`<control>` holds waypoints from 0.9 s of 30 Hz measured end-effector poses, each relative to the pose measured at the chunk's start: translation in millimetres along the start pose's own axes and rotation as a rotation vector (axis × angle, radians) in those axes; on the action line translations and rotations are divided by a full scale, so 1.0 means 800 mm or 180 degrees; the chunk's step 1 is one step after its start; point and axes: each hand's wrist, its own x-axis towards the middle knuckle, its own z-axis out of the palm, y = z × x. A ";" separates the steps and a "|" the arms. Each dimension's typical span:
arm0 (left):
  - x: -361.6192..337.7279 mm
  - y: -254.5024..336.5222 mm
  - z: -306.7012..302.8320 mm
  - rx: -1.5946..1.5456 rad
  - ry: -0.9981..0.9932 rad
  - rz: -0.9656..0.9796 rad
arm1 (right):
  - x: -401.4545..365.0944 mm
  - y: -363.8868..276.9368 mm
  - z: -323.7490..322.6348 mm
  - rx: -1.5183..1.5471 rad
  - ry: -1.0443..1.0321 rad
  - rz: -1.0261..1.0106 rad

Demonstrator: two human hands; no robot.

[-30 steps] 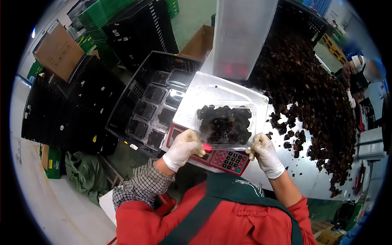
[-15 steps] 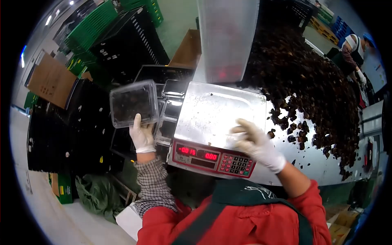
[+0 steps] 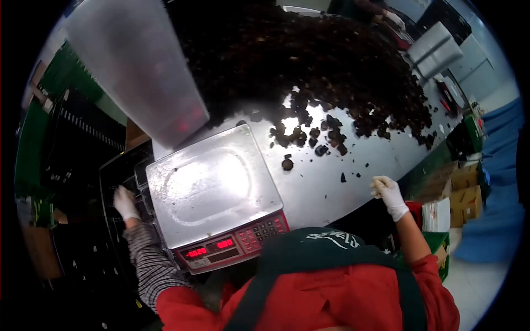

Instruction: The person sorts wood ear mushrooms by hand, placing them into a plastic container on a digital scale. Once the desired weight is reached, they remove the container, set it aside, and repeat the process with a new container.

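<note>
My left hand (image 3: 126, 204), in a white glove, is low at the left of the scale, beside the dark crate with clear plastic containers (image 3: 144, 190). Its fingers are dim and smeared, and whether it holds anything cannot be made out. My right hand (image 3: 388, 196), gloved too, hovers by the table's front edge with its fingers curled in. Anything inside them is hidden. Between the hands stands a digital scale (image 3: 215, 182) with a bare metal pan, its red display (image 3: 210, 248) reading about -0.020 and 0.00.
A large heap of dark brown, mushroom-like pieces (image 3: 309, 55) covers the far side of the metal table (image 3: 309, 193). A tall translucent bin (image 3: 138, 71) rises behind the scale. Black crates (image 3: 83, 132) are stacked at left, cardboard boxes (image 3: 465, 193) at right. Another person's gloved hand (image 3: 395, 21) shows far back.
The view has swung right. My left hand has gone down toward the crate, and the clear container it held no longer shows in it. My right hand has moved right, away from the scale.
</note>
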 end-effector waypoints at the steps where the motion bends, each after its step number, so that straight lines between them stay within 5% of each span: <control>1: -0.002 0.091 0.024 0.0195 -0.0170 0.0743 | 0.001 0.008 0.010 -0.0138 -0.0017 0.0084; 5: -0.060 0.373 0.145 0.0920 -0.0092 0.3155 | 0.000 0.035 0.072 -0.0091 -0.0773 0.0048; 6: -0.072 0.427 0.167 0.1303 -0.0022 0.3970 | 0.008 0.051 0.088 -0.0903 -0.0702 -0.0118; 7: -0.077 0.472 0.186 0.1687 0.0065 0.4787 | 0.006 0.058 0.098 -0.1859 -0.0088 -0.1129; 10: -0.008 0.534 0.238 0.2577 0.0821 0.5430 | -0.006 0.036 0.096 -0.1847 -0.0073 -0.1107; 12: 0.048 0.553 0.252 0.3577 0.1444 0.5646 | -0.007 0.047 0.094 -0.1724 -0.0012 -0.1294; 15: 0.085 0.584 0.252 0.3267 0.0435 0.4722 | -0.010 0.053 0.099 -0.1536 0.0240 -0.1530; 18: 0.154 0.636 0.227 0.3148 0.0907 0.4984 | -0.007 0.061 0.098 -0.1403 0.0235 -0.1711; 27: 0.123 0.710 0.239 0.3776 0.0149 0.3844 | -0.004 0.062 0.090 -0.1405 0.0156 -0.2112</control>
